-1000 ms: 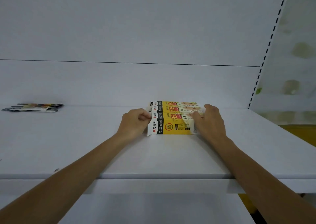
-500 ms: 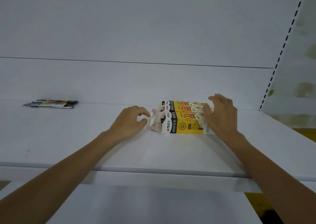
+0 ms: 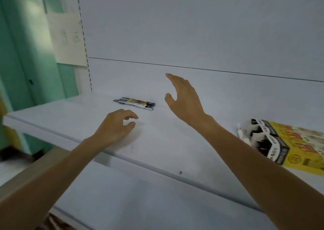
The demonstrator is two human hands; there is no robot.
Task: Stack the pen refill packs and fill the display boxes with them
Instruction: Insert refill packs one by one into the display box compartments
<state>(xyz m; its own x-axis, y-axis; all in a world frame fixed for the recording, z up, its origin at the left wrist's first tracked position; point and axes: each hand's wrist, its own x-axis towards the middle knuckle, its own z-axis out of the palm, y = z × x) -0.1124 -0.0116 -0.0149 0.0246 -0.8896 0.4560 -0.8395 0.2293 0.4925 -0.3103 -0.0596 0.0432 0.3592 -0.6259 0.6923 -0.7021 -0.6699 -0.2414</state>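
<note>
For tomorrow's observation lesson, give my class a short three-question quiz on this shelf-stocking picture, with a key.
1. True or false: the right hand grips the refill packs.
2. Where are the display boxes? A) at the right end of the shelf B) beside the refill packs C) on the floor
3. Which hand has loosely curled fingers?
Key: 1 false, the right hand is open, clear of them; 2 A; 3 the left hand.
</note>
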